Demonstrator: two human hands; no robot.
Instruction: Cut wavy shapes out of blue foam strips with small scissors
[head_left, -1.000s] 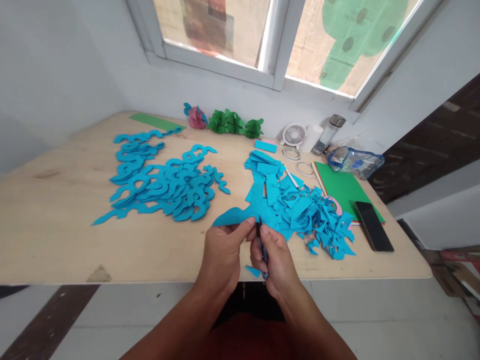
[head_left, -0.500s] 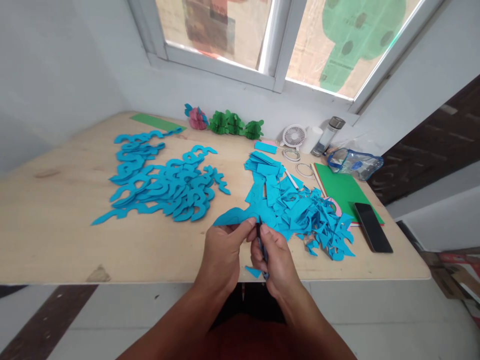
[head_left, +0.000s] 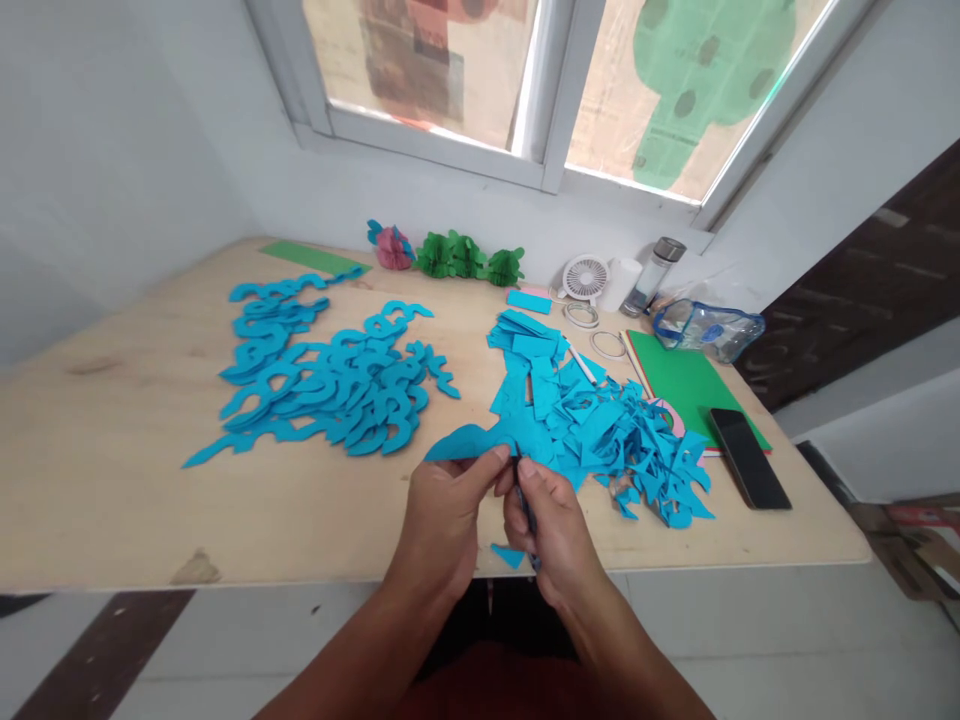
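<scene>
Left-hand fingers (head_left: 489, 462) pinch a blue cutout (head_left: 465, 442); right-hand fingers (head_left: 529, 469) clasp a dark tool (head_left: 527, 515).

The tabletop (head_left: 112, 480) I see is pale bare wood, matt, with faint grain and a rough chipped patch at its near edge. The blue piece (head_left: 469, 442) reads as thin, smooth, matt paper, and so do the curly cutouts (head_left: 330, 375) on the left and the scraps (head_left: 600, 430) on the right. The slim tool (head_left: 527, 515) looks dark and dull; I cannot tell its material. On the far right, the green sheet (head_left: 686, 385) is matt paper, the phone (head_left: 748, 458) is glossy black, the pouch (head_left: 709, 328) is clear shiny plastic, the fan (head_left: 586, 277) is smooth white plastic, and the bottle (head_left: 651, 275) is clear with a dull grey cap.
</scene>
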